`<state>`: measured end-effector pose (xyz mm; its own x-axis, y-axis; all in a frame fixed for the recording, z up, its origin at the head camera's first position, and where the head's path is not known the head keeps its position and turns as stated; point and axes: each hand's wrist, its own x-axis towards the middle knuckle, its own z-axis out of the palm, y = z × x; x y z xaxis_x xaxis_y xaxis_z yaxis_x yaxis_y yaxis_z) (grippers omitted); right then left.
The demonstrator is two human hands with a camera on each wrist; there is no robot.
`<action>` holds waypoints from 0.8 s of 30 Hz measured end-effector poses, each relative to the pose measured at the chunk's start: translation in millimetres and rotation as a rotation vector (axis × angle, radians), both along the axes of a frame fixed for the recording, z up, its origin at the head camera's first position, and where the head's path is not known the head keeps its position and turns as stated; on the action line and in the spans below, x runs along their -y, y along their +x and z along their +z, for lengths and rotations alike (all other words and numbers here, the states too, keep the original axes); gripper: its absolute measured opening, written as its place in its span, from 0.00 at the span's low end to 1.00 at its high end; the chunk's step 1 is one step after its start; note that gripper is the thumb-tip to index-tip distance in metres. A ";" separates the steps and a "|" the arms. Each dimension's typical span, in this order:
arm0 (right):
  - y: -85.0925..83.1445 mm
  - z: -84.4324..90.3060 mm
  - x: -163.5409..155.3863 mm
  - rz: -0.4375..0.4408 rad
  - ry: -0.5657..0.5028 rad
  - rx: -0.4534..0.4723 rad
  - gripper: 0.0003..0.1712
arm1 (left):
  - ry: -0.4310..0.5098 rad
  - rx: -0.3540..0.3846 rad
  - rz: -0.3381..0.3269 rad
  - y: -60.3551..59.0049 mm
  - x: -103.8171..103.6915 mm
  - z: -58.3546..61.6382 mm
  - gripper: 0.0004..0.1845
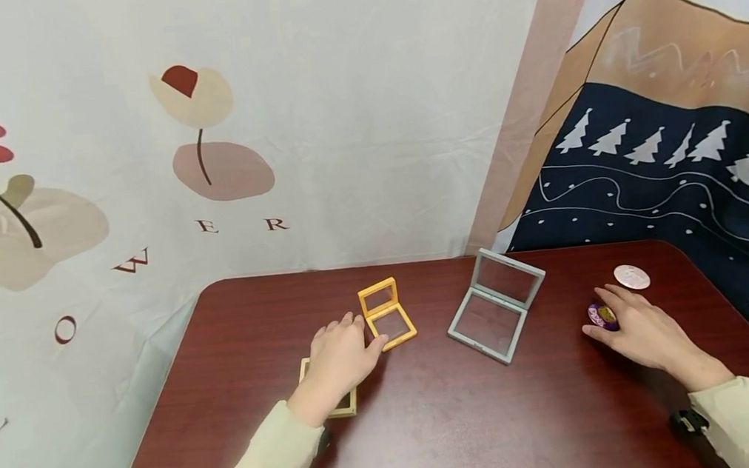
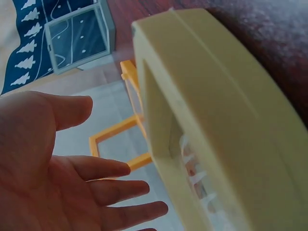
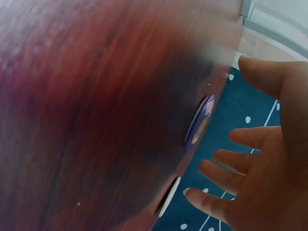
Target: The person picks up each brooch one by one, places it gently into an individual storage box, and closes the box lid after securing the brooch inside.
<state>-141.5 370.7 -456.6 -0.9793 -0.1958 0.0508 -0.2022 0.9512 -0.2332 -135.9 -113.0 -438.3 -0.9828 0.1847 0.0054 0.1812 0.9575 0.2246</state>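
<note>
Two hands lay spread: left hand (image 1: 340, 356) beside the yellow frame (image 1: 387, 313), right hand (image 1: 644, 333) touching a purple badge (image 1: 601, 316), likely light, slippery; best pinched by its rim.

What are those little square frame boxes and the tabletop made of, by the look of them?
The yellow frame box and the grey frame box look like matte moulded plastic: even colour and crisp edges. Their panes seem a clear glossy film or thin plastic, since the table shows through. The table looks like dark reddish wood or a wood-grain laminate, smooth with a soft sheen; which of the two I cannot tell.
</note>
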 end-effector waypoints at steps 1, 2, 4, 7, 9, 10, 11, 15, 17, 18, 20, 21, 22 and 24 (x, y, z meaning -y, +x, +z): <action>-0.5 -0.7 -0.5 -0.001 0.012 0.003 0.49 | -0.010 0.001 0.003 -1.1 -1.4 -0.8 0.34; -0.9 -1.2 -1.0 -0.002 0.022 0.006 0.48 | -0.018 0.005 0.006 -2.3 -2.6 -1.6 0.32; -1.7 -1.9 -1.8 -0.007 0.038 0.004 0.47 | -0.034 0.012 0.010 -5.2 -4.5 -3.3 0.29; -2.8 -2.4 -3.0 -0.014 0.055 0.001 0.45 | -0.055 0.034 0.018 -9.4 -6.4 -5.3 0.25; -3.5 -2.1 -3.8 -0.020 0.062 0.003 0.43 | -0.059 0.052 0.025 -12.3 -7.9 -6.2 0.25; -4.0 -1.8 -4.2 -0.021 0.066 0.004 0.43 | -0.060 0.061 0.029 -13.4 -8.6 -6.6 0.26; -4.3 -1.5 -4.5 -0.021 0.067 0.010 0.42 | -0.059 0.069 0.034 -14.3 -9.4 -6.7 0.27; -5.5 -0.3 -6.4 -0.025 0.071 0.028 0.40 | -0.058 0.070 0.035 -16.8 -12.1 -7.0 0.28; -5.9 0.0 -7.6 -0.027 0.073 0.036 0.39 | -0.059 0.064 0.030 -17.6 -13.1 -7.2 0.27; -6.1 0.0 -8.1 -0.027 0.074 0.039 0.38 | -0.059 0.060 0.026 -18.2 -13.7 -7.6 0.26; -6.5 -0.3 -9.1 -0.026 0.074 0.045 0.36 | -0.060 0.059 0.020 -19.0 -14.4 -8.3 0.25; -6.9 -0.5 -9.5 -0.024 0.072 0.046 0.36 | -0.062 0.060 0.016 -19.2 -14.6 -8.6 0.24; -7.2 -0.7 -9.9 -0.023 0.070 0.050 0.35 | -0.064 0.061 0.011 -19.4 -14.9 -8.8 0.23; -7.7 -0.9 -10.5 -0.022 0.063 0.059 0.34 | -0.066 0.055 0.001 -19.7 -15.2 -9.5 0.22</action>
<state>-149.2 381.2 -457.6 -0.9843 -0.1752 -0.0190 -0.1689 0.9685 -0.1832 -155.5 -97.8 -447.8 -0.9815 0.1819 -0.0603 0.1694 0.9706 0.1709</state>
